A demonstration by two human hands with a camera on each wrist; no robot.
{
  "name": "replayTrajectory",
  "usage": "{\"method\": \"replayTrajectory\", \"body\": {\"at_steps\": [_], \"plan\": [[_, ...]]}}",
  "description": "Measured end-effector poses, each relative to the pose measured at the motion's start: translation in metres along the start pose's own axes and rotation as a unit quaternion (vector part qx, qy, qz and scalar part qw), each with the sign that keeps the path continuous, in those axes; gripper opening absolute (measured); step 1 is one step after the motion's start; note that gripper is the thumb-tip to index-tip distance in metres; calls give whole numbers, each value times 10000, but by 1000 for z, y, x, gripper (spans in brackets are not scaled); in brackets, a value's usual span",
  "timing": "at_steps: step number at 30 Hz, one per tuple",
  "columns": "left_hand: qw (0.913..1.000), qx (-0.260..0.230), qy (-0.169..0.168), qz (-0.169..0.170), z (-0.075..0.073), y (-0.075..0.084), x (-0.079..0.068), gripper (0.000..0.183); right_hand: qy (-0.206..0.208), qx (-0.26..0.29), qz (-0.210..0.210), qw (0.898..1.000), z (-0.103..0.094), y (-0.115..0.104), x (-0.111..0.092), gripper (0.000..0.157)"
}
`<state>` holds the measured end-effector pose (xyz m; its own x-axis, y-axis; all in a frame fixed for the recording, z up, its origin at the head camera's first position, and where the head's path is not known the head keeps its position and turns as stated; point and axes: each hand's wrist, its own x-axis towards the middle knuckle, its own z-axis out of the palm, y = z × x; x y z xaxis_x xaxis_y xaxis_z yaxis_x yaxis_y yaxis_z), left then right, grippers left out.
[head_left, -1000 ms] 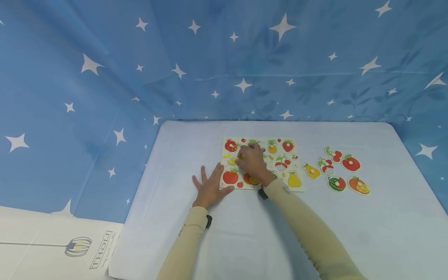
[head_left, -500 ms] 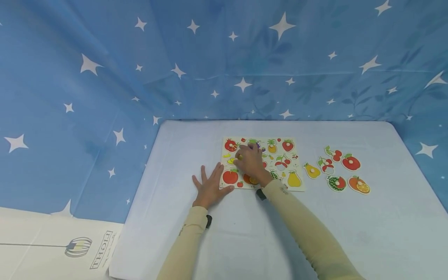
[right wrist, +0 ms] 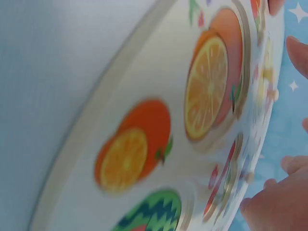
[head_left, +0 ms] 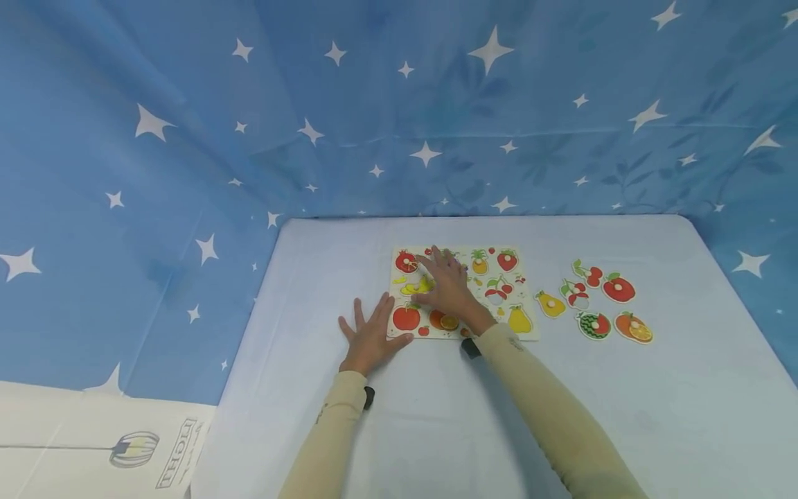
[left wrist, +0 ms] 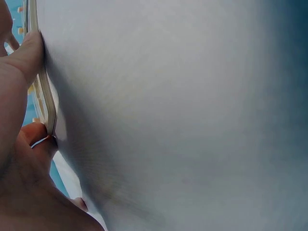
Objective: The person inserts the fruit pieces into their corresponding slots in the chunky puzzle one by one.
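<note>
Behind the pale, round-cornered desk (head_left: 698,395) rises a blue backdrop (head_left: 355,83) with white stars and faint leafy sprigs, continuing along the desk's left and right. Left of the desk's near end, a cream area (head_left: 50,430) bears a lamp drawing (head_left: 134,450) and boxed lettering (head_left: 176,454).

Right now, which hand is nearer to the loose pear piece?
Right. The right hand is over the board, to the left of the pear piece; the left hand is farther away, at the board's near left corner.
</note>
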<state>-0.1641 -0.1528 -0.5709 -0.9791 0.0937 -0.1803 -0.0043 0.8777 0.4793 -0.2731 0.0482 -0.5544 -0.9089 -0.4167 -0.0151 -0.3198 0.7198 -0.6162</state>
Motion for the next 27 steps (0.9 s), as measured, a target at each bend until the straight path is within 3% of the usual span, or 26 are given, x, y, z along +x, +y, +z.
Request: {"method": "replayTrajectory", "body": {"at_steps": [12,27], "plan": [[9999,-87,-15,-83,-2,2,-2,95,243,267,151,9992,-17,24,-8,90],[9997,-223,-9,-119,3,1,1,97,375,484,534,9967,-48,62,-39,89]]}}
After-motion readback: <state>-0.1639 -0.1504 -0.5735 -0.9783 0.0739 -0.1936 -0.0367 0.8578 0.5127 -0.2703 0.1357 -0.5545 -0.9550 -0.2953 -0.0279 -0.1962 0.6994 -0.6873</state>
